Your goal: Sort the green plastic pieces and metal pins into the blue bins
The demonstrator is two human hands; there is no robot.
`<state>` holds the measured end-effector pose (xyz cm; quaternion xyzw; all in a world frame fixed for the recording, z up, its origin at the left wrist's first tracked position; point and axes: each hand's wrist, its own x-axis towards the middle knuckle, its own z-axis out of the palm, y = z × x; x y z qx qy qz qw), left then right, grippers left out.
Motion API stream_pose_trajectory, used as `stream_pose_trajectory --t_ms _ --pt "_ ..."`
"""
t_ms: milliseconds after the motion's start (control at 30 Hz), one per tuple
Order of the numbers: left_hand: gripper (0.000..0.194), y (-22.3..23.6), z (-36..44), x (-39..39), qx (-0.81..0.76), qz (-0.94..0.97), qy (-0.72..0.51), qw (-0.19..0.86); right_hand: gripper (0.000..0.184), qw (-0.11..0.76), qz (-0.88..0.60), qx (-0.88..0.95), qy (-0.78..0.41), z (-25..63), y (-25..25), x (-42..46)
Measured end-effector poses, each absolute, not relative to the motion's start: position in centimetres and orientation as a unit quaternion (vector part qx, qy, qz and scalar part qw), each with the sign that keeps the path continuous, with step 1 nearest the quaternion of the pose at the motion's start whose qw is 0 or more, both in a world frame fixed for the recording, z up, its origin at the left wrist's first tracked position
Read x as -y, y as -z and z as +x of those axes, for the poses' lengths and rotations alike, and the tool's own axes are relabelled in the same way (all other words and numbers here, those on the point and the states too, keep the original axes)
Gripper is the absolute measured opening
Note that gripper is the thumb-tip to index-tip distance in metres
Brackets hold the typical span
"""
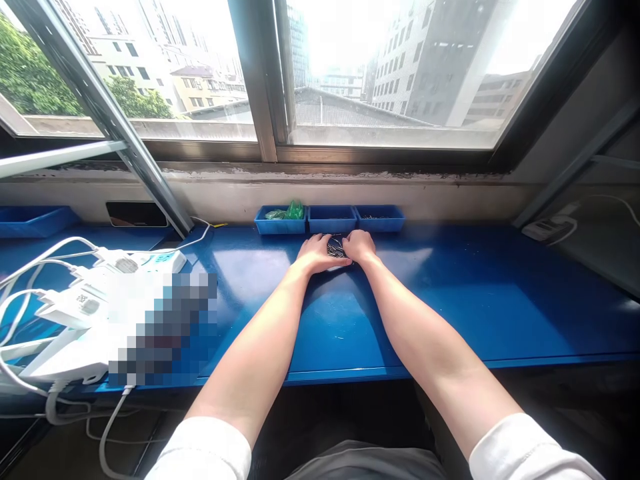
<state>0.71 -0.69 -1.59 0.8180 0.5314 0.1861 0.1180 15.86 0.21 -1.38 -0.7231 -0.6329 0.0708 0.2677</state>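
Between my two hands, on the blue tabletop just in front of the bins, is a small bunch of thin, dark and shiny metal pieces [336, 249]; their exact kind is too small to tell. My left hand [317, 255] curves around the bunch from the left, its thumb along the near side and its fingers on the far side. From the right, my right hand [359, 246] meets the bunch with its fingers curled in. Whatever those curled fingers grip is hidden.
Three blue bins stand along the wall: the left bin [280, 225] with green plastic [294, 211], the middle bin [332, 221], and the right bin [381, 221] with small dark pieces. Power strips with white plugs [85, 300] and cables crowd the left, beside a metal post [145, 167].
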Motion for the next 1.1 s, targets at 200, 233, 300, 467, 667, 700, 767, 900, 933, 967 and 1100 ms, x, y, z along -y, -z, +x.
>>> stream_pose_trajectory --t_ms 200,233,300,467,667,700,767,900,933,967,1100 --pt "0.088 1.1 0.7 1.0 -0.497 0.815 -0.261 0.144 0.019 0.438 -0.597 0.663 -0.111 16.3 1.5 -0.4" --pt "0.088 0.9 0.8 1.1 -0.491 0.815 -0.27 0.15 0.017 0.453 -0.576 0.666 -0.135 16.4 1.4 -0.3" --pt "0.087 0.8 0.9 1.3 -0.478 0.815 -0.286 0.161 0.016 0.472 -0.542 0.671 -0.186 16.5 1.1 -0.1" --pt "0.049 0.8 1.2 1.1 -0.438 0.813 -0.356 0.142 0.019 0.473 -0.5 0.667 -0.285 16.9 0.8 0.1" --pt "0.02 1.3 1.1 0.3 -0.435 0.803 -0.385 0.131 0.017 0.475 -0.502 0.66 -0.296 16.6 1.1 0.0" --pt "0.019 1.3 1.1 0.3 -0.439 0.804 -0.381 0.127 0.017 0.475 -0.503 0.658 -0.297 16.6 1.1 0.0" --pt "0.018 1.2 1.1 0.4 -0.456 0.801 -0.372 0.115 0.019 0.486 -0.504 0.648 -0.299 16.4 1.1 0.0" --pt "0.02 0.8 1.2 0.6 -0.504 0.784 -0.348 0.102 0.03 0.52 -0.48 0.629 -0.322 16.5 0.7 0.2" --pt "0.021 0.8 1.2 0.6 -0.512 0.781 -0.343 0.103 0.032 0.522 -0.47 0.628 -0.335 16.5 0.6 0.3" --pt "0.022 0.7 1.2 0.7 -0.518 0.778 -0.34 0.104 0.034 0.523 -0.46 0.628 -0.348 16.6 0.5 0.4" --pt "0.026 0.8 1.2 0.6 -0.523 0.777 -0.333 0.105 0.033 0.536 -0.425 0.625 -0.377 16.8 0.2 0.8"
